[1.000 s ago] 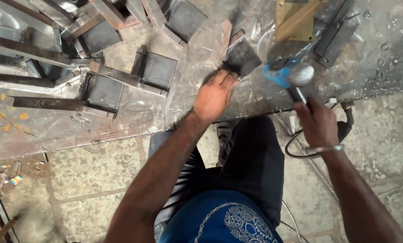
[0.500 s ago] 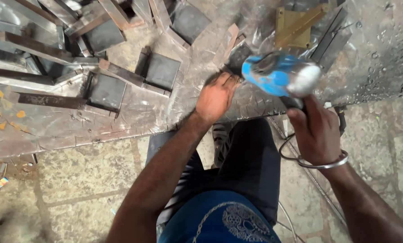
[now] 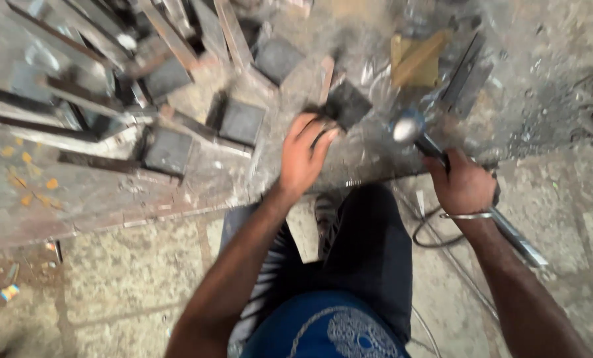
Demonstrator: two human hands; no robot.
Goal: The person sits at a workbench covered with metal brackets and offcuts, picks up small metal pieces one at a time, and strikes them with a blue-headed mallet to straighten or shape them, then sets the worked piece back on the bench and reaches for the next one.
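Left hand on plate, hammer just right.

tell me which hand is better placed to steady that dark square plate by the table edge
Left. The left hand already lies on the dark square plate near the table edge. The right hand is off to the side, closed around the hammer, so it is not free.
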